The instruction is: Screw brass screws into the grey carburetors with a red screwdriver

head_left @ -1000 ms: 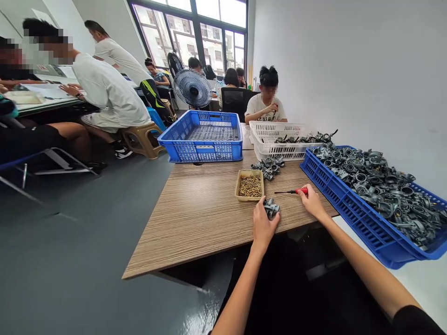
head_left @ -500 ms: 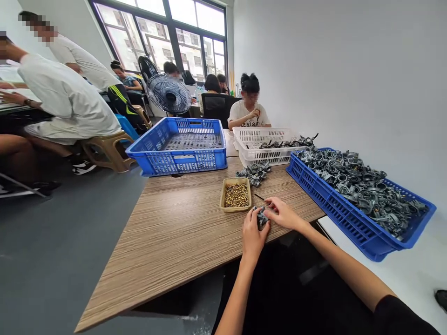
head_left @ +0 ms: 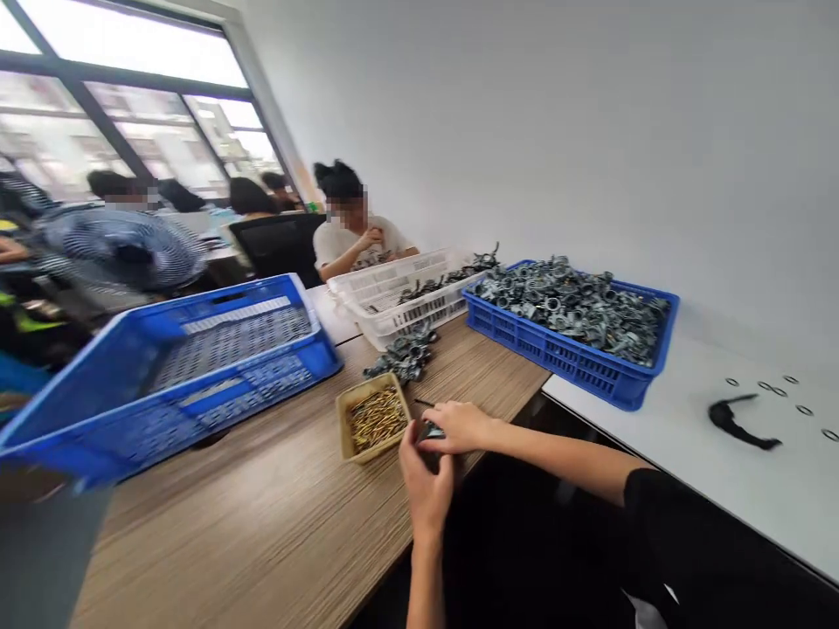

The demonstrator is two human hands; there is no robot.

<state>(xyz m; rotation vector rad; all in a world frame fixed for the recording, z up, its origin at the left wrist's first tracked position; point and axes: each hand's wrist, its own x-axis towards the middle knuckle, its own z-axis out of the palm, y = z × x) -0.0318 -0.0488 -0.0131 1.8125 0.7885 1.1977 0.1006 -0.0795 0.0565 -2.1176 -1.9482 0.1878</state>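
- Just right of the beige tray (head_left: 376, 452), landmark here: small grey metal part (head_left: 433, 430), between the two hands, mostly covered by fingers.
- Left hand (head_left: 426, 476): thumb and fingers curled around the metal part, on its near-left side; fingertips right by the tray's edge.
- Right hand (head_left: 462, 428): bent over the metal part from the right, fingers together. Its grip underneath is hidden, can't tell what it pinches.
- Thin dark shaft (head_left: 424, 403) sticks out past the right hand's fingers, toward the tray; rest of it hidden.
- In the tray: heap of small brass pieces (head_left: 377, 419).
- Just behind the tray: loose pile of grey metal castings (head_left: 403, 354) on the wood-grain table (head_left: 262, 524).
- Beyond that pile: white basket (head_left: 433, 314), dark parts along its right side.
- Behind and right of the tray: blue crate heaped with castings (head_left: 564, 354).
- Left of the tray: second blue crate (head_left: 262, 384), blurred.
- Well right of the tray: white table (head_left: 688, 489) with thin dark rings (head_left: 772, 389) and a black curved item (head_left: 724, 418).
- Far behind the tray: co-worker (head_left: 364, 231), one hand raised.
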